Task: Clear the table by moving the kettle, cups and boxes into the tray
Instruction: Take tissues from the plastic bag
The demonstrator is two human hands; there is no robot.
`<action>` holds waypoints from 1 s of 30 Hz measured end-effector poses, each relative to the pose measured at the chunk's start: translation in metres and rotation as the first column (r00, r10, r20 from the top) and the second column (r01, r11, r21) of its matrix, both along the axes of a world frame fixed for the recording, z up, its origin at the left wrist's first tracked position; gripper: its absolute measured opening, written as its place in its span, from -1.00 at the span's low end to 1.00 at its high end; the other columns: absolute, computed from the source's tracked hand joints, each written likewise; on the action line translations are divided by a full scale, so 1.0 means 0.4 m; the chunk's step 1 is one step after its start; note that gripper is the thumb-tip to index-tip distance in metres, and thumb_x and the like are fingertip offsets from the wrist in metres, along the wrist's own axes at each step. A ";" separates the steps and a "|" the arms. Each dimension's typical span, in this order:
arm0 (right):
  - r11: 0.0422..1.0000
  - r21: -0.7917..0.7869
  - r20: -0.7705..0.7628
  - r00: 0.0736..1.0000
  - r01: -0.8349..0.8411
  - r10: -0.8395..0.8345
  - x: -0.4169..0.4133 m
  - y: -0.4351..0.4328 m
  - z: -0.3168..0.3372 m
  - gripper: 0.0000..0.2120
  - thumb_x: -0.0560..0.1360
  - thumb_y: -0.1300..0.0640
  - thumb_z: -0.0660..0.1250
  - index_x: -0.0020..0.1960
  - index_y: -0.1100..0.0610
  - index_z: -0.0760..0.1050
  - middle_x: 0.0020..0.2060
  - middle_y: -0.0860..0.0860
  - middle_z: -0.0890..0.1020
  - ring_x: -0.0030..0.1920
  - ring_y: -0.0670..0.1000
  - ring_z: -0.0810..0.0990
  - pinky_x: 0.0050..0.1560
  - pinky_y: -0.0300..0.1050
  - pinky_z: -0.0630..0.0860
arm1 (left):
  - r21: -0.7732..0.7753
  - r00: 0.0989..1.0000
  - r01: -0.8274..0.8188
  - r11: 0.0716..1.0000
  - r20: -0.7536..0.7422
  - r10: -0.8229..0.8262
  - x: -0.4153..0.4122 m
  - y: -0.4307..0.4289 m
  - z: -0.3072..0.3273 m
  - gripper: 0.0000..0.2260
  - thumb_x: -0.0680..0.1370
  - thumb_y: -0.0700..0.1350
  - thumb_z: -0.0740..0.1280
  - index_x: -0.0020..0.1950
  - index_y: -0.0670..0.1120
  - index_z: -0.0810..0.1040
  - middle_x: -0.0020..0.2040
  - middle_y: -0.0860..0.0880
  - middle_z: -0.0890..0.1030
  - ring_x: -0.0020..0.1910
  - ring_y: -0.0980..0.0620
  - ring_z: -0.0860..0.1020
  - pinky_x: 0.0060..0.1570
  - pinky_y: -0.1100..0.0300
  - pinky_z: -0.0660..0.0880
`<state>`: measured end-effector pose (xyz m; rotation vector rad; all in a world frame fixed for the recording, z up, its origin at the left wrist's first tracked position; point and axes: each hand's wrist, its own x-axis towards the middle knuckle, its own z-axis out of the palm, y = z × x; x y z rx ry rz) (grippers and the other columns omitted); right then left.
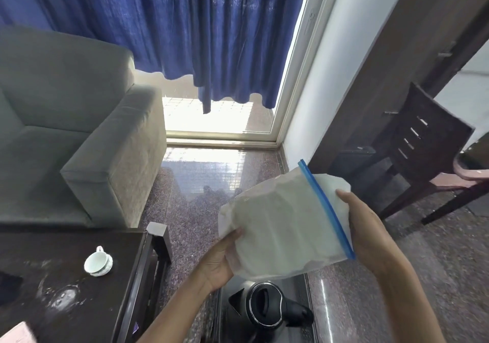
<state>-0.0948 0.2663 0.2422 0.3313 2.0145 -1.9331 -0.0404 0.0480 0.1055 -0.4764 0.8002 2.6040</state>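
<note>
Both hands hold a frosted zip bag (285, 226) with a blue seal strip, in the air above the floor. My left hand (218, 260) grips its lower left edge and my right hand (366, 231) its right side by the seal. Below the bag a black kettle (267, 308) stands upright in a grey tray (308, 292) on the floor. A white cup (98, 261) lies tilted on its saucer on the dark table (66, 303) at the lower left. What the bag holds is hidden.
A grey sofa (79, 136) stands behind the table. A dark wooden chair (423, 152) is at the right, near the wall. Blue curtains (185, 38) hang over a glass door. A pink thing (16, 333) shows at the table's near left corner.
</note>
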 end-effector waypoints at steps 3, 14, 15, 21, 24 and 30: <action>0.996 -0.052 -0.002 0.997 -0.077 0.077 -0.003 -0.001 0.010 -0.84 0.51 0.19 0.28 0.08 0.09 0.50 -0.18 0.07 0.68 -0.24 0.05 0.67 -0.26 -0.04 0.64 | -0.054 1.000 -0.012 0.998 0.026 0.013 -0.004 -0.002 -0.009 -0.21 -0.10 -0.11 0.69 0.11 -0.14 0.58 -0.06 -0.13 0.69 -0.12 -0.10 0.66 -0.19 0.04 0.60; 0.975 -0.199 -0.207 0.969 0.097 -0.138 -0.022 0.062 0.040 -0.79 0.50 0.28 0.25 0.04 0.04 0.53 -0.18 -0.06 0.72 -0.21 -0.06 0.69 -0.32 -0.11 0.63 | -0.101 0.997 -0.079 0.992 0.012 0.081 -0.012 -0.022 -0.018 -0.18 -0.18 -0.04 0.68 0.06 -0.04 0.56 -0.15 -0.04 0.70 -0.21 -0.04 0.67 -0.31 0.09 0.59; 0.964 -0.237 -0.205 0.964 0.117 -0.167 -0.024 0.073 0.046 -0.78 0.51 0.28 0.23 0.07 0.05 0.52 -0.17 -0.07 0.72 -0.19 -0.07 0.69 -0.31 -0.12 0.63 | -0.098 0.997 -0.081 0.992 0.007 0.082 -0.013 -0.023 -0.019 -0.19 -0.18 -0.03 0.68 0.05 -0.04 0.57 -0.16 -0.04 0.70 -0.22 -0.04 0.67 -0.31 0.09 0.59; 0.803 -0.577 -0.110 0.961 0.146 -0.254 -0.032 0.117 0.061 -0.75 0.50 0.20 0.20 0.14 0.05 0.50 -0.09 -0.08 0.70 -0.10 -0.09 0.68 -0.17 -0.06 0.65 | -0.103 0.995 -0.097 0.990 0.002 0.097 -0.016 -0.033 -0.027 -0.17 -0.14 -0.03 0.68 0.11 -0.04 0.55 -0.10 -0.06 0.69 -0.14 -0.06 0.65 -0.25 0.07 0.59; 0.764 -0.641 -0.060 0.988 0.072 -0.143 -0.039 0.077 0.060 -0.69 0.36 0.14 0.24 0.10 0.09 0.50 -0.17 -0.05 0.71 -0.17 -0.08 0.69 -0.26 -0.11 0.64 | -0.098 0.991 -0.132 0.986 -0.005 0.133 -0.007 -0.033 -0.025 -0.19 -0.12 -0.06 0.69 0.11 -0.07 0.56 -0.08 -0.08 0.69 -0.12 -0.07 0.66 -0.23 0.06 0.60; 0.806 -0.590 0.109 0.983 -0.056 0.148 -0.069 -0.079 0.017 -0.51 0.30 0.18 0.33 0.23 0.21 0.47 -0.14 0.10 0.69 -0.19 0.07 0.70 -0.28 0.00 0.63 | -0.060 0.958 -0.285 0.957 -0.034 0.284 0.056 -0.061 -0.007 -0.27 -0.05 -0.09 0.68 0.09 -0.14 0.61 -0.07 -0.13 0.69 -0.12 -0.08 0.67 -0.20 0.07 0.61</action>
